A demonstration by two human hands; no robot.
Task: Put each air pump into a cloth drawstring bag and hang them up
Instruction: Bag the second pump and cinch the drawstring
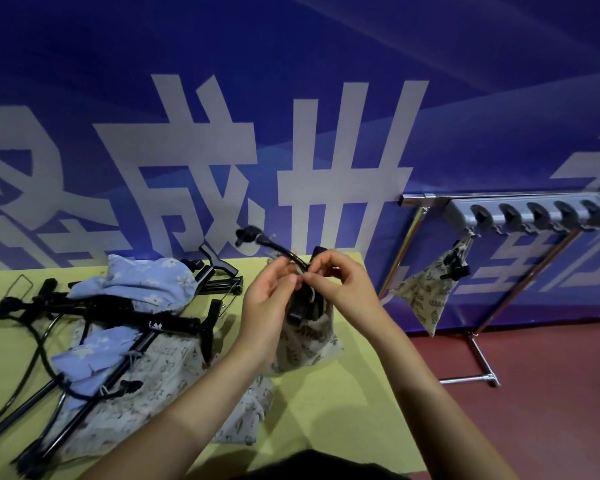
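A yellow-green counter is seen below a blue banner wall, with a metal hook rack standing to the counter's right, where one filled leaf-print bag is already hung. At the counter's left, several black air pumps and blue floral bags are left heaped and unbagged. Near the counter's far right edge, a patterned drawstring bag holding a pump is being closed: its cord is pinched by the left hand and the right hand. Judged next: cinching, then a lift rightward across open floor to a free hook.
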